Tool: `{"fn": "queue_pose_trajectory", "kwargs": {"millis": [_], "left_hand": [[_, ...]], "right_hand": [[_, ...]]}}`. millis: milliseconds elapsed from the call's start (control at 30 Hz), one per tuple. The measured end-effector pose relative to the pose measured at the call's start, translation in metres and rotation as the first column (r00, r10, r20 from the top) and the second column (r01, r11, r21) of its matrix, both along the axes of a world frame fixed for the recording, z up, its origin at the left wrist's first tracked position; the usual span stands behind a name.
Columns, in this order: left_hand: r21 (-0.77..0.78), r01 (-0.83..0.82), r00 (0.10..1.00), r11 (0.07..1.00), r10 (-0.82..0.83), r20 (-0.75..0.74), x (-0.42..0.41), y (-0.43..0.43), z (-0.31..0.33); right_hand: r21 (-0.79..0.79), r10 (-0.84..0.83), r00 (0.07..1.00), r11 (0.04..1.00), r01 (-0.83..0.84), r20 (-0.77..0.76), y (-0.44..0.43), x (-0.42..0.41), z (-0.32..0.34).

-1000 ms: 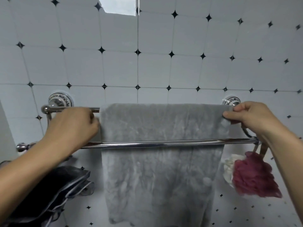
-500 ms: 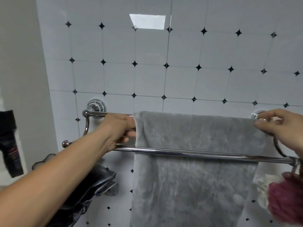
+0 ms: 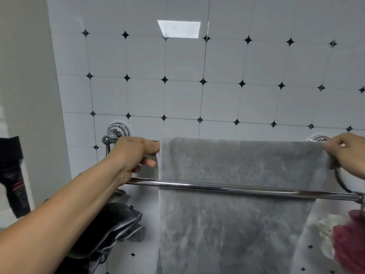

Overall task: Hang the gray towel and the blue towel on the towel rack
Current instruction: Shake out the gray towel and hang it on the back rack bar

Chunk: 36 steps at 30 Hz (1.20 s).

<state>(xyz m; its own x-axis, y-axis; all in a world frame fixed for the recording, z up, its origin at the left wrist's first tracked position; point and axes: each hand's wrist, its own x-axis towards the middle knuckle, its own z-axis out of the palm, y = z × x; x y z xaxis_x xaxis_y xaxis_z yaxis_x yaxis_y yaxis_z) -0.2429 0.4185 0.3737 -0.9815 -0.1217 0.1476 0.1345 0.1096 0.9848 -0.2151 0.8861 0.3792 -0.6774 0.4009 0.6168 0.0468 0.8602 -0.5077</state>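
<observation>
Nearest, low left: dark cloth with pale edging [image 3: 110,230] bunched under the left forearm, apart from the rack. Low right: dark red bath puff [image 3: 349,244] hanging by the front rail's end. Front rail of the towel rack [image 3: 237,187] bare of its own towel, crossing in front of the gray towel [image 3: 233,204], which drapes over the rear rail and falls behind the front one. Blue towel nowhere in view. Risk from here, as a judgement: uneven tug at one corner, sliding the plush fabric along the smooth chrome and bunching it, or dragging it off the rear rail altogether; drape also close enough to the puff to snag on it if pulled rightward. Left hand [image 3: 136,155] reaching in from lower left, forearm long and rising, fingers pinched shut on the towel's left top edge, thumb below. Right hand [image 3: 347,153] partly cut by the frame edge, fingers closed on the right top corner near the wall mount. Farthest: white tiled wall [image 3: 197,76] with black diamond insets.
</observation>
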Motion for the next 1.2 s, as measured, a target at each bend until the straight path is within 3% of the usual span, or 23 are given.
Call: {"fn": "queue_pose_trajectory", "kwargs": {"millis": [67, 200, 267, 333, 500, 600, 733, 933, 1033, 1200], "left_hand": [[-0.012, -0.014, 0.999, 1.000, 0.013, -0.044, 0.000, 0.004, -0.004], [-0.047, -0.055, 0.969, 0.997, 0.042, -0.245, 0.001, 0.013, -0.007], [-0.200, -0.081, 0.938, 0.976, 0.007, -0.347, -0.001, 0.018, -0.006], [-0.417, -0.183, 0.909, 0.890, -0.008, -0.416, -0.004, 0.019, -0.005], [-0.658, -0.301, 0.919, 0.690, 0.025, -0.395, 0.002, 0.002, -0.012], [-0.713, -0.210, 0.960, 0.669, 0.001, -0.281, 0.003, -0.005, -0.014], [-0.634, -0.112, 0.972, 0.765, -0.049, -0.230, -0.001, -0.008, -0.021], [-0.311, -0.114, 0.938, 0.944, -0.002, -0.348, -0.009, 0.002, -0.017], [-0.189, -0.180, 0.919, 0.965, 0.097, -0.382, -0.013, 0.004, -0.014], [-0.216, -0.166, 0.937, 0.962, 0.086, -0.337, -0.015, 0.005, -0.015]], "right_hand": [[0.014, 0.021, 1.000, 1.000, -0.021, 0.020, -0.011, 0.003, -0.003], [-0.118, 0.105, 0.994, 0.987, -0.107, -0.023, -0.021, 0.015, -0.018], [-0.175, 0.159, 0.986, 0.971, -0.165, -0.047, -0.012, 0.019, -0.020], [-0.200, 0.171, 0.985, 0.964, -0.173, -0.025, -0.006, 0.022, -0.024], [-0.208, 0.200, 0.979, 0.957, -0.202, -0.027, -0.012, 0.029, -0.007], [-0.143, 0.229, 0.972, 0.965, -0.221, 0.044, -0.021, 0.027, -0.001], [-0.117, 0.254, 0.963, 0.963, -0.242, 0.095, -0.027, 0.027, -0.006], [-0.205, 0.227, 0.974, 0.952, -0.227, -0.023, -0.036, 0.026, 0.002], [-0.205, 0.211, 0.978, 0.957, -0.205, 0.005, -0.031, 0.028, -0.007], [-0.227, 0.205, 0.978, 0.954, -0.194, 0.027, -0.024, 0.028, -0.012]]}}
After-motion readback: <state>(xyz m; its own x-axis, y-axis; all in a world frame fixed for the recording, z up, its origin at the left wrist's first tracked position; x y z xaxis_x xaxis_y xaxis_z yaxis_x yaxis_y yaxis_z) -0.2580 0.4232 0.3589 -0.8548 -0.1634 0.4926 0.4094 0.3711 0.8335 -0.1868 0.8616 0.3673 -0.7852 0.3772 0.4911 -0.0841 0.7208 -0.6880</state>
